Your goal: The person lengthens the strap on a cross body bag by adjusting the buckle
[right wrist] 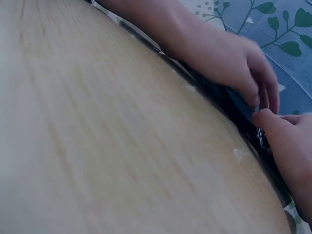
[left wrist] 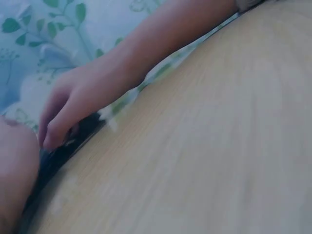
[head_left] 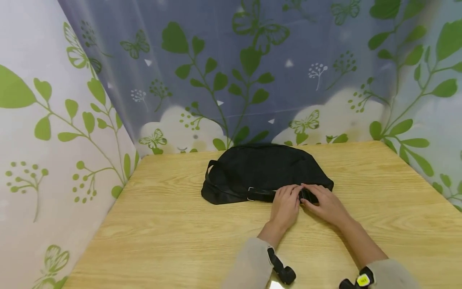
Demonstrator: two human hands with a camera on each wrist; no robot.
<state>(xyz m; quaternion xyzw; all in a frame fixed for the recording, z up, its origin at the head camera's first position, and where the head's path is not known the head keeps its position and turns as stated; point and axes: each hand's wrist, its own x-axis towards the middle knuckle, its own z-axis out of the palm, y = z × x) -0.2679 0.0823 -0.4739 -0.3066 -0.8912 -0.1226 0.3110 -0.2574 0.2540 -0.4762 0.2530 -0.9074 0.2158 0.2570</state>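
Pinches strap of black fabric bag with left hand and buckle with right hand, apparently for two-sided steadying.

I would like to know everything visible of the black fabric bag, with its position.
The black fabric bag looks soft and lies slumped near the far edge of the wood-grain table. A strap with a silver-coloured ring runs along its near side; a narrow loop shows at its left end. The left hand and right hand hold the strap.
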